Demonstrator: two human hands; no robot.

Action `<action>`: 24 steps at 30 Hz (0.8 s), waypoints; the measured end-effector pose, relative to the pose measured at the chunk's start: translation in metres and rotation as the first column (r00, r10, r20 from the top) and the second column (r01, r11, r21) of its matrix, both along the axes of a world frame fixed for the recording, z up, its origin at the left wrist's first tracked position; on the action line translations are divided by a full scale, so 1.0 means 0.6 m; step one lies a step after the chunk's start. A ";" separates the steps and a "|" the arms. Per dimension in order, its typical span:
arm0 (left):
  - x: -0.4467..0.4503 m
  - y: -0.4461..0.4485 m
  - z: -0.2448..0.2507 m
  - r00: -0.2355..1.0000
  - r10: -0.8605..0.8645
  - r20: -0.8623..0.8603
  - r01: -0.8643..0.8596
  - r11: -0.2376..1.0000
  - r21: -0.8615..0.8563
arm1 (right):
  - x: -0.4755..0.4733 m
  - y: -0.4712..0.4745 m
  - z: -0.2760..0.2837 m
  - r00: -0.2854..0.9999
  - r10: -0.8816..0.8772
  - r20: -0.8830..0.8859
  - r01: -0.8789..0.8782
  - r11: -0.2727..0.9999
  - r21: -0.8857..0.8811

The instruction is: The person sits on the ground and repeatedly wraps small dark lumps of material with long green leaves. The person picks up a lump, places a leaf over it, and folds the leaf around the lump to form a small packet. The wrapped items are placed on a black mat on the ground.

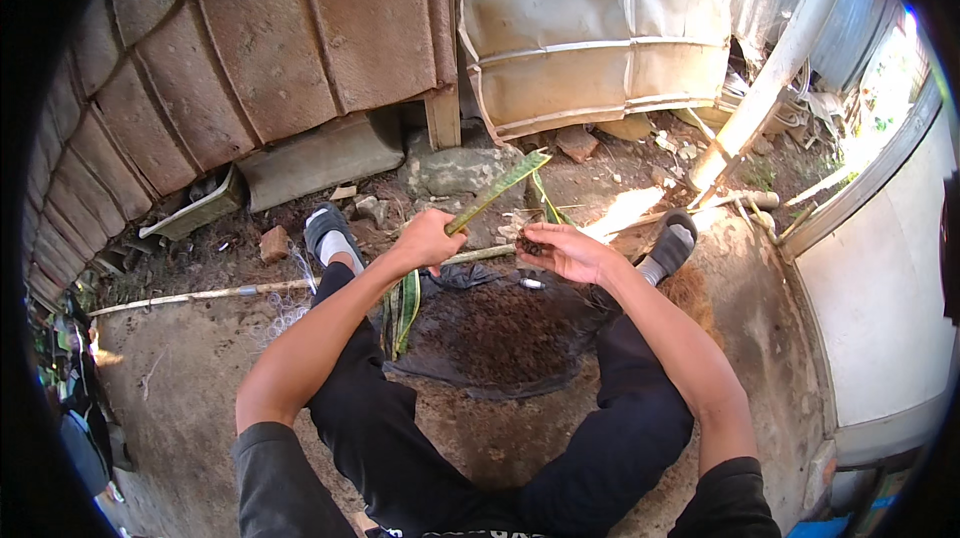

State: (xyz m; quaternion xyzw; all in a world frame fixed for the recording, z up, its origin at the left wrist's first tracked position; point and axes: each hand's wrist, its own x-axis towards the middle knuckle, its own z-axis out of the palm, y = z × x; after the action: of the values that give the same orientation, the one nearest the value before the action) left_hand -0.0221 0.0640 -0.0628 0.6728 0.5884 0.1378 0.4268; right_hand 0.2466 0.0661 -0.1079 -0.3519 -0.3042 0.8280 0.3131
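My left hand (pixel 427 239) is closed around a long green snake plant leaf (pixel 504 187), which slants up to the right. Pinched in the fingers of my right hand (pixel 571 251) is a dark clump of soil or fibre (pixel 529 244). Both hands are raised above a heap of loose brown soil (pixel 514 331) on a black plastic sheet (pixel 480 391) between my legs. More snake plant leaves (pixel 408 311) hang or lie just below my left hand. A small white cylinder (pixel 532 283) rests at the soil's far edge.
Brown coconut-like fibre (pixel 688 298) lies by my right foot. Tangled clear string (pixel 283 314) is near my left foot. A long pole (pixel 202 295) crosses the ground. Beyond are a brick piece (pixel 274 244), a stone (pixel 457 170), a trough (pixel 199 206) and a leaning post (pixel 772 72).
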 end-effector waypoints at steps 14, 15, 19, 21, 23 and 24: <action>0.057 -0.038 0.011 0.967 -0.163 0.196 0.176 0.983 -0.050 | -0.029 -0.011 0.021 0.997 0.064 0.037 -0.065 0.997 0.037; 0.056 -0.037 0.007 0.965 -0.162 0.207 0.176 0.983 -0.052 | -0.029 -0.011 0.021 0.997 0.067 0.029 -0.068 0.997 0.032; 0.045 -0.027 -0.003 0.966 -0.177 0.188 0.183 0.983 -0.019 | -0.031 -0.007 0.012 0.999 0.044 0.012 -0.044 0.999 0.024; 0.036 -0.021 -0.002 0.975 -0.136 0.174 0.144 0.989 -0.030 | -0.027 -0.007 0.009 0.999 0.031 0.039 -0.032 0.999 0.010; 0.026 -0.014 0.004 0.990 -0.100 0.102 0.103 0.995 -0.019 | -0.023 -0.008 0.009 0.999 0.027 0.046 -0.027 1.000 0.002; 0.020 -0.011 0.010 0.996 -0.082 0.036 0.082 0.997 -0.002 | -0.020 -0.007 0.009 0.999 0.029 0.039 -0.029 1.000 0.001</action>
State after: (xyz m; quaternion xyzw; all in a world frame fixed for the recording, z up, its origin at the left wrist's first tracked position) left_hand -0.0100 0.0574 -0.0569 0.6930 0.5527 0.1314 0.4438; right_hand 0.2343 0.0618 -0.1026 -0.3634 -0.3161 0.8251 0.2953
